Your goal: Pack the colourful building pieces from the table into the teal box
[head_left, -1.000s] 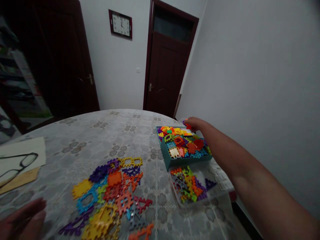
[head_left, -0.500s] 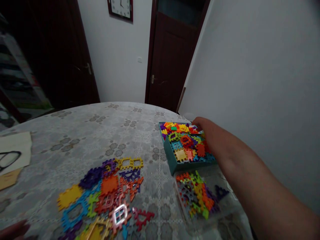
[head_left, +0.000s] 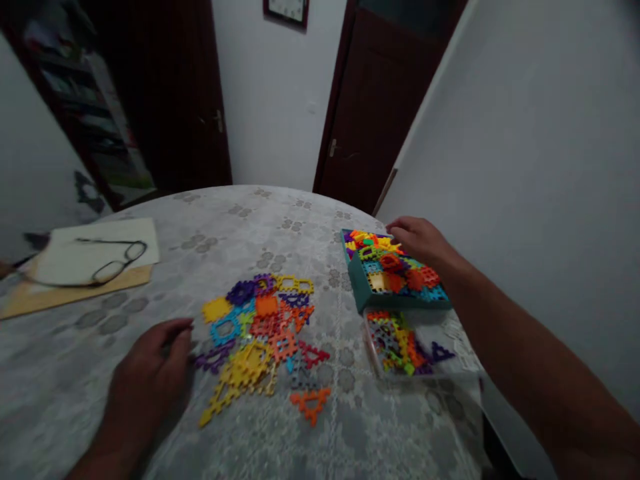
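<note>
The right hand is now lowering onto the far right of the tray, fingers curling; whether it is grasping a piece cannot be told, as the fingertips are blurring into the contents. This is putting the hand at the small parts, probably to pick or place one. The left hand is coming more fully into view, released, thumb and fingers bending slightly apart with nothing showing between them. From the right hand, the tray is lying at 8 o'clock, holding small bright parts; the box is standing at 7 o'clock, its opaque teal walls containing flat notched pieces. At 6 o'clock the tub is showing thin, clear walls, with a purple triangle lying apart from the mixed pieces inside. The pile is spreading at the left hand's 3 o'clock, its hard, slightly glossy pieces overlapping: solid squares, open frames and triangles, all with toothed edges. An orange triangle is sitting at the pile's 5 o'clock. The cloth is carrying a grey floral pattern. Thin-framed glasses are resting on pale paper at the left hand's 11 o'clock.
</note>
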Tool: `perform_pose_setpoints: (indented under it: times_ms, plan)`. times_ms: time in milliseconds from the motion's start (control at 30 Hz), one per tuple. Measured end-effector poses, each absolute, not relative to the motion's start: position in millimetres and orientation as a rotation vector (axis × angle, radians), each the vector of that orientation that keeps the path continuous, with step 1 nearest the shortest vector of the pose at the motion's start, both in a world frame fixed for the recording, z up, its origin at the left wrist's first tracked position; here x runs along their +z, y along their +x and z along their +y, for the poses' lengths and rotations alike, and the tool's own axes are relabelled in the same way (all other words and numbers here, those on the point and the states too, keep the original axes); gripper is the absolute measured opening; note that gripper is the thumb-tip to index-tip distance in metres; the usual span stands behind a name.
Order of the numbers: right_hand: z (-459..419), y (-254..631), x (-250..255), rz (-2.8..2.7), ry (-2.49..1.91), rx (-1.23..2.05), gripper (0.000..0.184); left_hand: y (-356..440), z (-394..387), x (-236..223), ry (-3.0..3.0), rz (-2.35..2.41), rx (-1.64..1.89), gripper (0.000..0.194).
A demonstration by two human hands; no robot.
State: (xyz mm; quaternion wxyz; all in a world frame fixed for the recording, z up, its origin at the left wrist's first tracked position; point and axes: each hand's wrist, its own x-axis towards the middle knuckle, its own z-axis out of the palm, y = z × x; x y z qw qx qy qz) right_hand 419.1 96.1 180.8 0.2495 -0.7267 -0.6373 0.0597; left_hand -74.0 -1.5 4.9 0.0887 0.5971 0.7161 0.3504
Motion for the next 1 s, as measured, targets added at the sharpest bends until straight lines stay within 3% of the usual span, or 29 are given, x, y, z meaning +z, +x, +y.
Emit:
perform_pose_setpoints:
  times_ms: [267, 467, 633, 800, 1000]
  plan:
    - [-36.4, 276.2, 99.6, -2.011, -1.478, 0.793, 0.027, -69.9, 3.1, -10.2, 2.024, 1.825, 1.134, 0.029]
    - [-37.5, 238.9, 51.5, -2.127, -1.618, 0.492, 0.021, -66.4, -3.1, -8.2, 2.266, 1.57, 1.06, 0.026]
    - [-40.3, 242.3, 29.1, -2.184, -1.657, 0.259, 0.023, -61.7, -12.8, -3.5, 2.439, 1.242, 0.913, 0.049]
    - [-52.8, 248.4, 34.8, -2.403, -1.707, 0.311, 0.019, -53.3, -21.0, -4.2, 2.521, 1.174, 0.696, 0.068]
    - [-65.2, 259.4, 50.2, -2.615, -1.681, 0.632, 0.03, -44.2, -19.7, -4.1, 2.591, 1.245, 0.601, 0.051]
